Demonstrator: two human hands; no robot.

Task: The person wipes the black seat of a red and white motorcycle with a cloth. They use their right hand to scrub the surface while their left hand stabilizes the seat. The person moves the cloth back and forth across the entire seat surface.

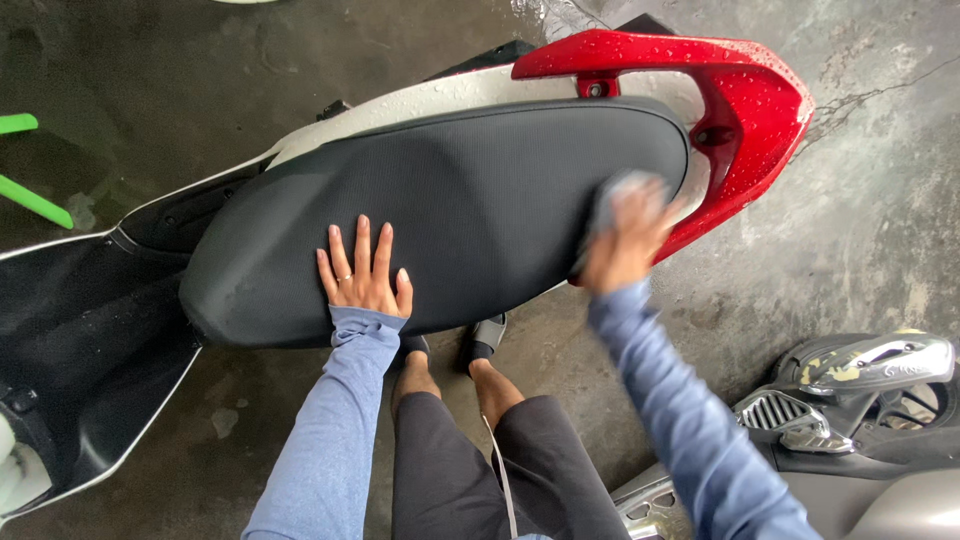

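Note:
A scooter's long black seat (470, 210) lies across the middle of the head view. My left hand (362, 272) rests flat on the seat's near edge, fingers spread, a ring on one finger. My right hand (628, 238) is blurred at the seat's rear end and grips a grey cloth (618, 192) pressed against the seat. Behind the seat curves a wet red grab rail (740, 100) with water drops on it. White body panels (440, 100) show along the seat's far side.
The scooter's black footwell (80, 340) is at the left. Another scooter's chrome exhaust cover (870, 365) sits at the lower right. My legs and sandalled feet (485, 340) stand beside the seat on wet concrete floor (860, 230). Green bars (30, 195) poke in at the left edge.

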